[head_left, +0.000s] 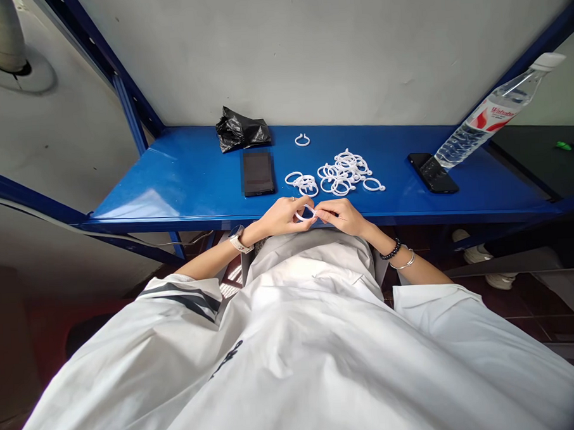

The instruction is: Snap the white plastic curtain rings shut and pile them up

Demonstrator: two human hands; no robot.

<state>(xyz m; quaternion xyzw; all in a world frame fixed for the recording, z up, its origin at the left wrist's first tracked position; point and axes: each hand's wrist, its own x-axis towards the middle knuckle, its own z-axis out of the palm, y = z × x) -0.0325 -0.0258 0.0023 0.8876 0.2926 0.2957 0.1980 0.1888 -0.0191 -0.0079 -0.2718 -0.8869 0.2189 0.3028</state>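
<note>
In front of my body, at the table's front edge, both hands meet on one white plastic ring [303, 218]. My left hand [282, 216] pinches its left side between thumb and fingers. The fingertips of my right hand [343, 216] are closed on its right side, covering that part of it. Just beyond my hands lies a small group of similar rings [307, 183]. To its right is a larger heap of white rings [343, 174]. Another ring [302, 144] lies alone farther back, its small knobbed ends apart at the top.
The blue metal table [194, 174] carries a black rectangular device [258, 173] and a crumpled black plastic bag [240, 129] on the left. On the right, a tall water bottle [489, 118] stands by a black phone [432, 173]. A white cable [111, 235] runs along the left.
</note>
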